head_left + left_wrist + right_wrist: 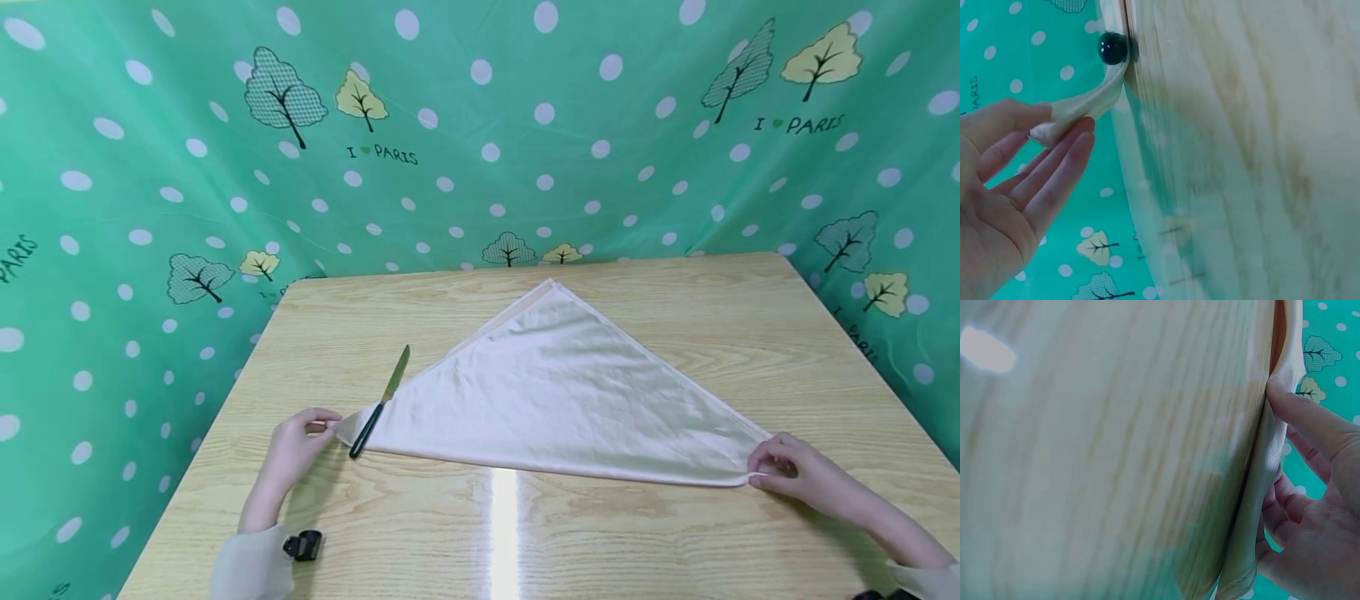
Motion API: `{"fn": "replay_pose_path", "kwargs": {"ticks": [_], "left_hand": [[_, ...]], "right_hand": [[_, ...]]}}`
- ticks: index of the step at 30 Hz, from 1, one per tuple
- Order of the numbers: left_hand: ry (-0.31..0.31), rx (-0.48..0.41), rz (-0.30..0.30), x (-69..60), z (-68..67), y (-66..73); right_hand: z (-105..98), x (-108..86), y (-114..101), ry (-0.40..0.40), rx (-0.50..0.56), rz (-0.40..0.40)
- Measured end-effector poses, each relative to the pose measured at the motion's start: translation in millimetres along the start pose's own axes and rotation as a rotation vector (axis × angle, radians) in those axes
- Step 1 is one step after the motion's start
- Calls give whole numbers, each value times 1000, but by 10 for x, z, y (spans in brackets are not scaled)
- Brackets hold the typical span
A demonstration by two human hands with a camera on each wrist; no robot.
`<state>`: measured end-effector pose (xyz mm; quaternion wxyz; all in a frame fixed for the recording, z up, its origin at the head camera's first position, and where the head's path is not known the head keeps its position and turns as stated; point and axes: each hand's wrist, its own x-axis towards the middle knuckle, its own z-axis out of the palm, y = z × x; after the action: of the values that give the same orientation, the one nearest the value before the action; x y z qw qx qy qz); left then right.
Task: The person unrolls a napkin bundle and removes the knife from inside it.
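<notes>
A pale, shiny cloth [555, 392] lies on the table folded into a triangle, its peak pointing to the far side. My left hand [296, 446] pinches the left corner, and in the left wrist view that cloth corner [1079, 112] is lifted between thumb and fingers. Across the cloth near this corner rests a knife [381, 402] with a dark handle and a narrow blade; its round handle end [1113, 48] shows close up. At the opposite corner my right hand [806, 475] pinches the cloth edge [1266, 450] between thumb and fingers.
The light wooden table [420, 525] carries a bright light reflection near its front middle. Behind it and along both sides hangs a green curtain [450, 192] with white dots and printed trees. A small black device [303, 546] sits at my left wrist.
</notes>
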<state>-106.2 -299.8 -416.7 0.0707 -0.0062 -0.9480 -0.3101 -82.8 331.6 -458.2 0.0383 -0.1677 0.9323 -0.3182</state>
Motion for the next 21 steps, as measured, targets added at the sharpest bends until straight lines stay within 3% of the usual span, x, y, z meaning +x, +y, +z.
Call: {"fn": "replay_pose_path", "kwargs": {"ticks": [12, 21], "left_hand": [[-52, 7, -84, 13, -13, -128], [-47, 25, -53, 10, -42, -78]], "right_hand": [[-8, -1, -13, 1, 7, -7], [-16, -3, -11, -8, 1, -2]]}}
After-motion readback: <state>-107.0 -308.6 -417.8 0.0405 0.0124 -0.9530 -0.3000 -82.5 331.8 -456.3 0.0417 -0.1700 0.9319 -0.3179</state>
